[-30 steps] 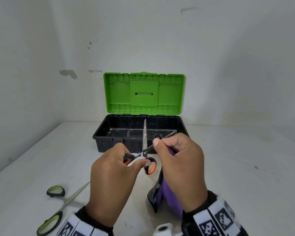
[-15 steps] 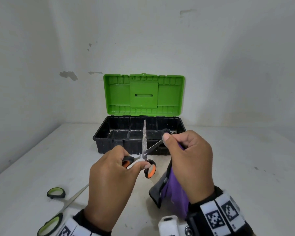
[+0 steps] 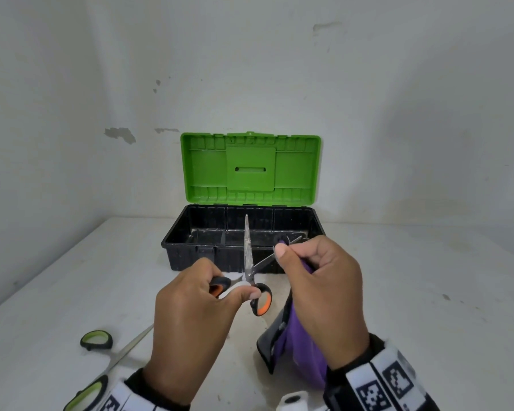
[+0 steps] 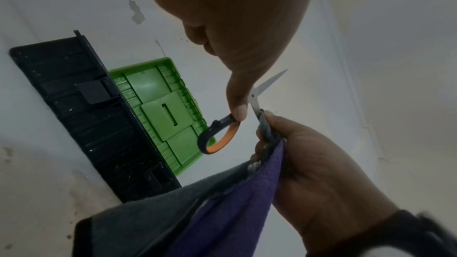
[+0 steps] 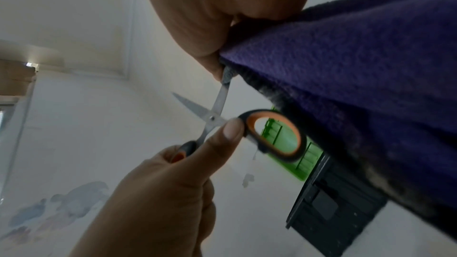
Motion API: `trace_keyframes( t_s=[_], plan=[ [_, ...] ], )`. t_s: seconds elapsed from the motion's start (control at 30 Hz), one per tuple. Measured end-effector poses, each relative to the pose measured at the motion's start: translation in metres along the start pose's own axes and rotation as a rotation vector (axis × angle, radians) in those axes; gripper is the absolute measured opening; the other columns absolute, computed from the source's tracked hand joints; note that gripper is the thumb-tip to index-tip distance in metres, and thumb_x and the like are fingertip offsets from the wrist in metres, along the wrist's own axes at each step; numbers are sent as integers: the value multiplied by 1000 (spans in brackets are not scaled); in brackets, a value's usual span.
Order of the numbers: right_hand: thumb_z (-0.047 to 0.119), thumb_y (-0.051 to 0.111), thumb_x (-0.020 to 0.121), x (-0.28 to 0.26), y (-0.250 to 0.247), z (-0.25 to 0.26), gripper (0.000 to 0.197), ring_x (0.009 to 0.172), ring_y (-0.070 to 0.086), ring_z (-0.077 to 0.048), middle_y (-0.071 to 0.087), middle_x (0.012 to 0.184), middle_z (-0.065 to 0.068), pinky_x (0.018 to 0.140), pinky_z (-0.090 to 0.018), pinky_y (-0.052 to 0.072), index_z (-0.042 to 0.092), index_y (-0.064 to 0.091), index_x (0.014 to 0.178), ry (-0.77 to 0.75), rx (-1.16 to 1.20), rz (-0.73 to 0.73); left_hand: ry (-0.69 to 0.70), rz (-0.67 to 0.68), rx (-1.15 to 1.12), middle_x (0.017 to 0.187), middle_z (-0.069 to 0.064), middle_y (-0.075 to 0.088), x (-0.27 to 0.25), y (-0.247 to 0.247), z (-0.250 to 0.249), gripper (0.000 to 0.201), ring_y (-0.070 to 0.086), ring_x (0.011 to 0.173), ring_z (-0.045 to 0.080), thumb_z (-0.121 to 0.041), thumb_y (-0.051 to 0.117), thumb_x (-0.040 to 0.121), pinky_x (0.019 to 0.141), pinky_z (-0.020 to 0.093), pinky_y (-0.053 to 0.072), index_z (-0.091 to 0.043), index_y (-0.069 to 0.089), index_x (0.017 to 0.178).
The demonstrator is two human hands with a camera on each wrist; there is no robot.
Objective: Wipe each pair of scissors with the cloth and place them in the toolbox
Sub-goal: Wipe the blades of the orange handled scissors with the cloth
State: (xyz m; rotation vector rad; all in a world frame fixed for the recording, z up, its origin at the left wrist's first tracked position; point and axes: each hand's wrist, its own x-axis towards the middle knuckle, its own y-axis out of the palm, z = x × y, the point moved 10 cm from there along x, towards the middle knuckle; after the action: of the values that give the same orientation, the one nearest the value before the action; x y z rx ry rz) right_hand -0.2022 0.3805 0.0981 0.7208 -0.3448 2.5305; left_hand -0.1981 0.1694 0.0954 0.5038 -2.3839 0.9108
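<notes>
At frame centre, the left hand (image 3: 190,318) grips open orange-handled steel scissors (image 3: 251,277); the right hand (image 3: 318,295) pinches a purple cloth (image 3: 294,351) around one blade. Best to wipe outward toward the tip, away from the edge.

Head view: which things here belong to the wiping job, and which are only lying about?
Belong to the job:
orange-handled scissors, held by the left hand
purple cloth, pinched on one blade by the right hand
open toolbox
green-handled scissors, waiting on the table

Lying about:
white object at the bottom edge
</notes>
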Motion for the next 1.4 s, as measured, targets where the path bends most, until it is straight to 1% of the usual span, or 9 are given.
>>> trace_keyframes(
  t_s=[0.17,0.33,0.47,0.63,0.7,0.8,1.0,1.23,1.4],
  plan=[
    [24,79,85,12,-14,-8,15,73,71,-9,74,73,5,70,-23,55,21,70,74,14,28,-77,14,9,23,51,-13,44,2,3,-2,47,41,49,7,-55,85,56,47,16,27,-29,46,62],
    [23,79,85,4,1,0,14,71,71,-8,74,72,6,68,-18,54,20,70,74,-15,15,-1,46,9,38,50,-11,41,5,4,-4,50,37,47,6,-56,83,56,47,16,27,-30,42,62],
    [25,80,84,24,-12,-14,14,72,72,-13,75,72,4,71,-29,57,18,72,74,32,58,-74,35,33,43,52,-9,42,8,6,-3,50,35,48,7,-56,84,58,43,13,27,-29,42,62],
    [24,81,83,49,-26,-25,15,71,72,-16,76,73,0,73,-31,57,15,73,76,53,105,-118,-37,62,-73,52,-4,46,24,7,7,52,35,48,8,-51,89,55,52,17,37,-17,50,62],
    [20,81,84,53,-30,-23,11,74,73,-17,77,76,-2,76,-31,56,15,72,79,38,163,-84,-81,136,-141,50,-7,40,33,13,13,57,35,47,8,-49,91,53,48,15,35,-9,52,65],
    [11,80,83,46,-15,-6,13,72,72,-14,77,76,0,74,-28,56,19,71,78,-54,181,114,-210,305,-318,54,-10,30,39,33,32,64,24,47,8,-44,93,52,42,17,25,-2,48,68],
    [9,84,79,18,20,5,15,71,72,-9,77,76,5,69,-20,53,21,74,77,-137,102,349,-391,603,-586,58,-6,22,26,70,36,60,16,54,18,-39,94,53,46,26,13,-22,38,63],
    [16,85,79,12,19,-1,15,64,72,-15,75,69,2,62,-27,56,15,72,72,-73,73,323,-399,695,-669,61,2,17,17,79,26,63,12,56,20,-45,90,51,46,26,9,-18,37,70],
    [14,84,80,17,7,-2,17,62,70,-16,75,69,0,62,-29,54,14,70,70,-71,122,213,-397,734,-696,64,7,14,11,81,20,65,9,56,21,-47,88,56,47,29,7,-9,39,76]
  ],
)
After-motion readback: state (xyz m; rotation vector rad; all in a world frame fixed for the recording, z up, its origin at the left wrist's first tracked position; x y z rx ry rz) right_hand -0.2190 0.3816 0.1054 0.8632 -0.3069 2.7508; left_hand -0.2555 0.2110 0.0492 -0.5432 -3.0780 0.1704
